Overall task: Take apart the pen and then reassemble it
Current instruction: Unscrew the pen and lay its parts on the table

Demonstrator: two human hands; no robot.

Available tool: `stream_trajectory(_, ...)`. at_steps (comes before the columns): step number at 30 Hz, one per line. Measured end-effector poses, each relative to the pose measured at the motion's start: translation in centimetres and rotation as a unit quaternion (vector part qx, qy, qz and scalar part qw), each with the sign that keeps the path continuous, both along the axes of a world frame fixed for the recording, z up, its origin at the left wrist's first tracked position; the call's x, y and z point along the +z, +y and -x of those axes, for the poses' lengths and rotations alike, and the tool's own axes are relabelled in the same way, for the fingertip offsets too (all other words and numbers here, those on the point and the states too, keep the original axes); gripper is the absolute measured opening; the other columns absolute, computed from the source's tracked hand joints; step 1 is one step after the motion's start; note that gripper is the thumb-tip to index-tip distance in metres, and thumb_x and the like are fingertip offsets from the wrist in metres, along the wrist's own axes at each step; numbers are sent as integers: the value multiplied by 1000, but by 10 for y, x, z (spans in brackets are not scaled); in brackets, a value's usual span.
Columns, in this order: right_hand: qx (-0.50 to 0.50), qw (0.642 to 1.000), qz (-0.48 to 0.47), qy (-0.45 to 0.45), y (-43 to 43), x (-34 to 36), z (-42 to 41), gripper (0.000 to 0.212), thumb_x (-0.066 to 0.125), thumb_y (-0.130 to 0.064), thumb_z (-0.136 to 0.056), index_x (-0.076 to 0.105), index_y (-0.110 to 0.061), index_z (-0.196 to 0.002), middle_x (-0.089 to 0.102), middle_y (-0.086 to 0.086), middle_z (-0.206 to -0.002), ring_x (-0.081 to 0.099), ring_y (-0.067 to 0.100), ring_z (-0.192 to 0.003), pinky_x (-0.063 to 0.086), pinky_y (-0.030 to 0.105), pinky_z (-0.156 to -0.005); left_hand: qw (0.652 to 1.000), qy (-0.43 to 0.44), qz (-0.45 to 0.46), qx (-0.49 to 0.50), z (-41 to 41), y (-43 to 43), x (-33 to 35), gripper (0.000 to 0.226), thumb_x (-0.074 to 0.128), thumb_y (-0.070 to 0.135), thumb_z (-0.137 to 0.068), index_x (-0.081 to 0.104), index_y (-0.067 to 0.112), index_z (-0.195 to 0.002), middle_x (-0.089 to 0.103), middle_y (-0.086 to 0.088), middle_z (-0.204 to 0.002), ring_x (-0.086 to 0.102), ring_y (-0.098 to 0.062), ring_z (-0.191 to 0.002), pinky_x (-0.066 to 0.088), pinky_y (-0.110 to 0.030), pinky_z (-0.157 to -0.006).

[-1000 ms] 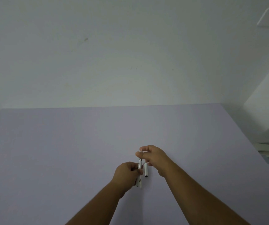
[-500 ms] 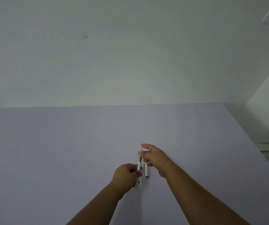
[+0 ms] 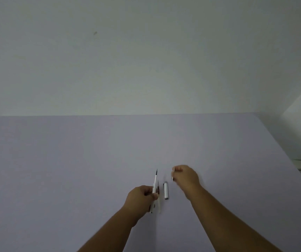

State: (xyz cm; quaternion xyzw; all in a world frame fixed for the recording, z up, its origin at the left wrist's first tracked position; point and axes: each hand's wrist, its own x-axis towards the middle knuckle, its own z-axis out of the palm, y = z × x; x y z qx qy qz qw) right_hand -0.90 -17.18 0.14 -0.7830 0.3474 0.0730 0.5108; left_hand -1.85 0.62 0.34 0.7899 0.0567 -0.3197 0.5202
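My left hand (image 3: 142, 196) is the anchor here: its grip is clamped on the white pen barrel (image 3: 153, 200), fingers wrapped round the middle, with the back end poking out below my fist and the thin refill (image 3: 156, 177) standing out of the front, dark tip up and away from me. My right hand (image 3: 186, 176) is up and to the right of the barrel, well clear of it, its grip pinched together on a small pale piece (image 3: 172, 178) that I judge to be the tip section just off the pen; it is blurred and too small to name for certain. The white cap (image 3: 166, 190) lies on the lilac tabletop (image 3: 73, 160) just right of the barrel, between my two hands, roughly parallel to it

To do this step well I would set the small piece down beside the cap, not far from the barrel, so nothing rolls off or gets lost. I should keep the barrel steady and tilted up so the refill doesn't slide out by itself, then draw the refill straight along the barrel's axis, never bending it
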Motion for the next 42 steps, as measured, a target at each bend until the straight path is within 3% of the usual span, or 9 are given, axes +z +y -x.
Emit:
stream_trajectory(4,97,985,100,100,9,-30,18,26,57,-3,-74,45,-16,-54,48,7,-61,43,17,-55,33,23,-57,1000,14,7,22,1,1,-11,17,62,14,-87,70,16,-102,66,-3,-80,63,-19,-73,62,-34,-74)
stream_trajectory(7,64,989,99,86,13,-36,21,5,62,-9,-79,60,-14,-77,66,8,-84,60,22,-76,42,23,-65,999,22,12,36,3,0,-16,15,63,17,-87,69,17,-101,66,-2,-79,63,-17,-71,61,-31,-71)
stream_trajectory(10,71,987,115,86,14,-38,20,14,65,-15,-81,65,-9,-94,71,10,-97,66,25,-91,48,25,-73,998,28,18,57,3,-2,-20,9,65,16,-86,69,18,-94,65,-2,-75,63,-18,-70,61,-32,-68)
stream_trajectory(20,58,990,102,77,11,-40,21,20,61,-23,-87,66,-7,-99,70,11,-104,64,26,-98,49,28,-80,996,40,-4,84,-1,-6,-27,8,64,16,-87,67,21,-92,67,-2,-86,65,-22,-83,58,-27,-61)
stream_trajectory(26,32,996,83,-26,23,-25,18,25,61,-36,-86,65,-12,-92,67,4,-88,62,18,-79,51,29,-71,997,16,-13,73,0,-7,-24,13,62,17,-88,68,20,-99,67,2,-84,64,-15,-78,55,-21,-56)
stream_trajectory(31,114,993,24,-32,40,-13,2,15,65,-35,-83,65,-21,-80,61,-12,-69,55,0,-61,39,14,-51,998,-28,-43,35,0,-14,-20,20,61,20,-88,70,20,-106,71,-2,-93,67,-19,-86,60,-36,-80)
stream_trajectory(36,-68,990,18,-119,16,3,-18,15,60,-29,-86,62,-17,-77,67,4,-74,64,28,-78,54,40,-72,996,-41,-73,27,-3,-6,-24,20,64,19,-85,72,18,-103,68,-1,-82,60,-13,-69,56,-31,-74)
stream_trajectory(38,-72,993,46,-81,-2,-1,-18,17,60,-25,-86,66,-9,-80,71,17,-81,66,36,-84,55,48,-82,995,-31,-81,39,-4,-2,-27,24,65,18,-84,69,15,-108,69,-4,-86,63,-18,-77,57,-35,-84)
stream_trajectory(42,65,991,97,70,-14,-23,2,20,64,-19,-81,63,-8,-64,66,19,-71,64,30,-70,56,42,-77,994,-4,-74,79,-4,2,-31,28,69,16,-81,65,13,-108,69,-7,-94,66,-25,-89,57,-42,-87)
